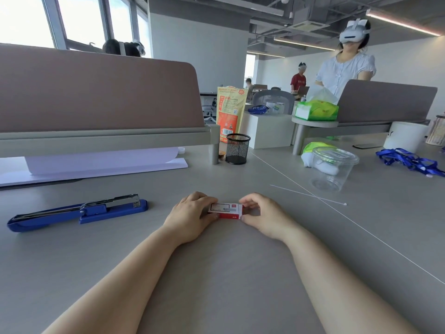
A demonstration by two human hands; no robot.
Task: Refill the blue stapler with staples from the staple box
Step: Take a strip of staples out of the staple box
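A small red and white staple box point(225, 210) lies on the grey desk point(216, 273) in front of me. My left hand point(190, 216) grips its left end, thumb on the front edge. At the box's right end my right hand point(263, 216) pinches it between thumb and fingers. The box looks closed. The long blue stapler point(77, 212) rests on the desk to the left, apart from both hands, with its top arm swung back and the silver staple rail exposed.
A black mesh pen cup point(237, 148) stands behind the box. A clear plastic tub point(333, 168) and blue lanyards point(409, 161) lie at the right. White paper point(96, 165) sits under the desk divider point(96, 92). A person in a headset stands at the far right.
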